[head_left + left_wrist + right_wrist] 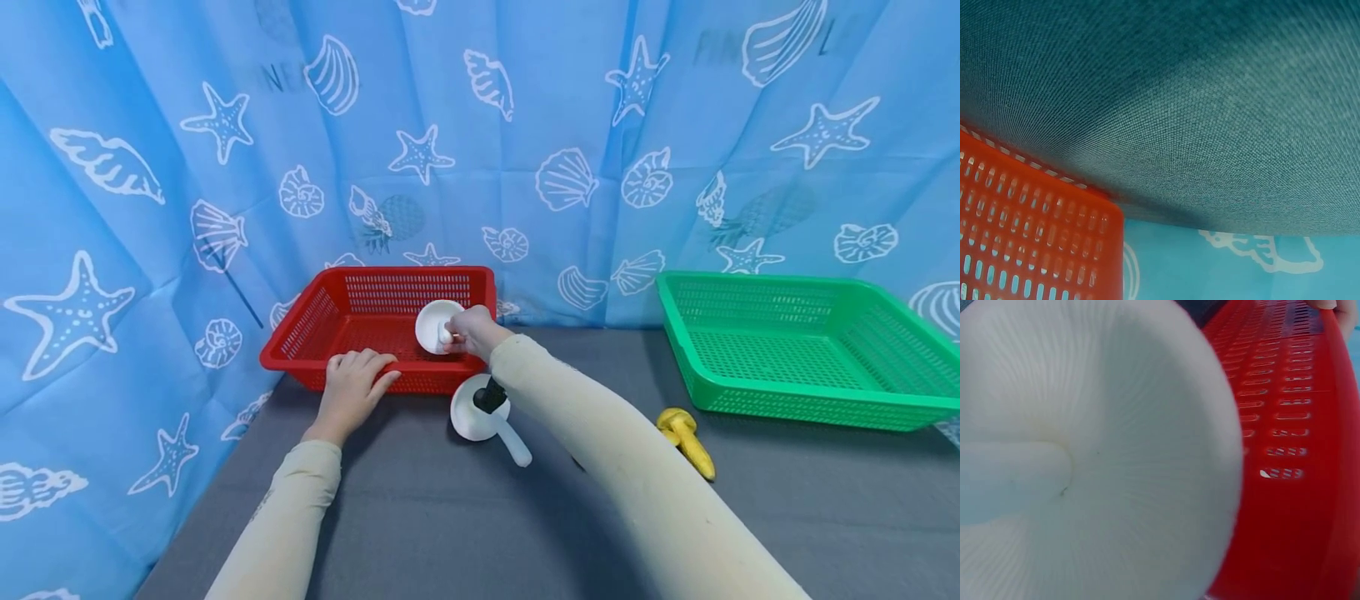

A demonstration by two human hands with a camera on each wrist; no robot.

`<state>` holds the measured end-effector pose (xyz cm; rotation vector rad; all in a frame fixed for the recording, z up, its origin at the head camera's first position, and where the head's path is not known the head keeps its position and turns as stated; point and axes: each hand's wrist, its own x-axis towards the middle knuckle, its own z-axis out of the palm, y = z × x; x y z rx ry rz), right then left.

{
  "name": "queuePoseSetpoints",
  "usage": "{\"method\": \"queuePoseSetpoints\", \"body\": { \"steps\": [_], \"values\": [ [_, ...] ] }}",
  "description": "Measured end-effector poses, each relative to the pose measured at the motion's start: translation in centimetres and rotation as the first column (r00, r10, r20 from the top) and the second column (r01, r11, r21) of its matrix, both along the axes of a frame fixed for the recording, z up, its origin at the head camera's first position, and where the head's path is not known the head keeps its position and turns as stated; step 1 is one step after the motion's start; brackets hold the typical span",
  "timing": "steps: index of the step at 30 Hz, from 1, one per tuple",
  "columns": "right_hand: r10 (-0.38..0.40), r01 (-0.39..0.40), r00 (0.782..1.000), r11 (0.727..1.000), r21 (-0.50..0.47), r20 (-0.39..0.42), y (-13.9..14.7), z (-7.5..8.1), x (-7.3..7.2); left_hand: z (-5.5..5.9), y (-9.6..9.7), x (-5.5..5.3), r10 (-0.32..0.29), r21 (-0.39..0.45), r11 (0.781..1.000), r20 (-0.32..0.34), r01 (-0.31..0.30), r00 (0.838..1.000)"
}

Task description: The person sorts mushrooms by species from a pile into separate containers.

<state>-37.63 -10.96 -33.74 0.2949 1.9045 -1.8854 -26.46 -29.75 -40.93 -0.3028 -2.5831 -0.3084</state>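
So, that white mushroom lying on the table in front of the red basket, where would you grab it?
Probably by the stem, pinched between thumb and fingers from the person's near side. It is slim and sticks out toward the person, slightly rightward, while the wide, round cap lies close to the red basket.

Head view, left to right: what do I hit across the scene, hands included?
By middles: left hand → held white mushroom → right hand → yellow mushroom → green basket. Left out, overlapping: red basket, lower white mushroom.
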Motion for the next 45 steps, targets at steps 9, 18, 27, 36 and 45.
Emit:
{"method": "queuePoseSetpoints", "body": {
  "steps": [9,18,27,36,45],
  "values": [
    [0.057,-0.057,0.998,0.998,0.013,0.014,0.3,0.4,0.5,-0.1,0.1,0.0,-0.009,0.006,1.000,-0.015,0.009,1.000],
    [0.115,-0.114,0.993,0.993,-0.025,0.032,1.8,2.0,1.8,-0.1,0.1,0.1,-0.001,0.018,1.000,-0.003,0.001,1.000],
    [0.107,-0.106,0.994,0.993,-0.051,0.005,3.8,2.5,2.7,-0.2,0.0,0.1,-0.008,0.015,1.000,-0.020,0.009,1.000],
    [0.120,-0.124,0.992,0.988,-0.094,-0.044,6.1,2.4,4.2,-0.1,0.0,0.3,-0.012,0.021,1.000,-0.004,0.012,1.000],
    [0.147,-0.153,0.987,0.982,-0.107,-0.061,8.4,2.4,5.7,0.0,0.1,0.3,-0.018,0.026,0.999,-0.002,0.018,1.000]
  ]
}}
